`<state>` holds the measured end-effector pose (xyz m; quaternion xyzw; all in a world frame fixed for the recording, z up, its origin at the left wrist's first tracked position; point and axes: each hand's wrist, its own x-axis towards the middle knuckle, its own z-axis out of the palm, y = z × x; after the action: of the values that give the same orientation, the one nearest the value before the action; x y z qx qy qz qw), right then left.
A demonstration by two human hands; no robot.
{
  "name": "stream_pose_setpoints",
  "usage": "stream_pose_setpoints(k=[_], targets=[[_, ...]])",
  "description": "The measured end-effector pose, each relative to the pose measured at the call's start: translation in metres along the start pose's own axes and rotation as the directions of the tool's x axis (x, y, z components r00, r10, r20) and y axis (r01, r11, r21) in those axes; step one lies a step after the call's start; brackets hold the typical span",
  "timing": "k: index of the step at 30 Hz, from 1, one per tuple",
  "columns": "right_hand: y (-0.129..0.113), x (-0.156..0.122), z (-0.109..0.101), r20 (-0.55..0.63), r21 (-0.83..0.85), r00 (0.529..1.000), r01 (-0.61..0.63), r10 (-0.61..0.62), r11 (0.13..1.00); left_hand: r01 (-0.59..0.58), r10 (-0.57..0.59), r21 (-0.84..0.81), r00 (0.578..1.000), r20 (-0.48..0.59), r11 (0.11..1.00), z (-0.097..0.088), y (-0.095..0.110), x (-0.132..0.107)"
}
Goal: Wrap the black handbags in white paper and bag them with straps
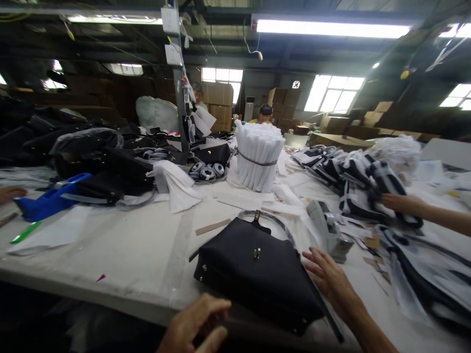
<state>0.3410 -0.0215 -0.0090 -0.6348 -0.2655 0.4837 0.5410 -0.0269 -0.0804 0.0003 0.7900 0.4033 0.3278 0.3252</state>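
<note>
A black handbag (pixel 239 260) with a gold clasp lies on its side at the table's front edge, its base turned towards me. Its handle, wrapped in clear plastic, arches at the far side, and a dark strap hangs off the right end. My left hand (pixel 196 323) is in front of the bag's lower left, fingers apart and curved, holding nothing. Beside the bag's right end, my right hand (pixel 327 274) has its fingers stretched out, close to the edge; whether they touch it I cannot tell.
A bundle of white paper rolls (pixel 259 157) stands behind the bag. A grey tape dispenser (pixel 327 228) is to the right. Another person's hand (pixel 403 203) reaches towards wrapped black bags. At left are a blue tape gun (pixel 51 198), a green cutter (pixel 25 232) and piled black bags.
</note>
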Motion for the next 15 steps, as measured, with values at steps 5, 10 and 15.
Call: stream_pose_setpoints(k=[5,10,15], targets=[[-0.008,-0.015,0.023,0.187,-0.198,0.982,0.014,0.024,0.98,-0.219,0.32,0.673,0.947,-0.028,0.707,-0.036,-0.001,0.053],[-0.018,0.01,0.04,0.265,-0.24,0.964,0.101,-0.035,0.966,-0.196,0.248,0.743,0.968,0.042,0.639,-0.028,-0.01,0.066],[-0.054,0.008,0.061,0.301,-0.578,0.823,0.559,-0.481,0.594,-0.173,0.279,0.767,0.96,-0.007,0.617,-0.017,-0.011,0.053]])
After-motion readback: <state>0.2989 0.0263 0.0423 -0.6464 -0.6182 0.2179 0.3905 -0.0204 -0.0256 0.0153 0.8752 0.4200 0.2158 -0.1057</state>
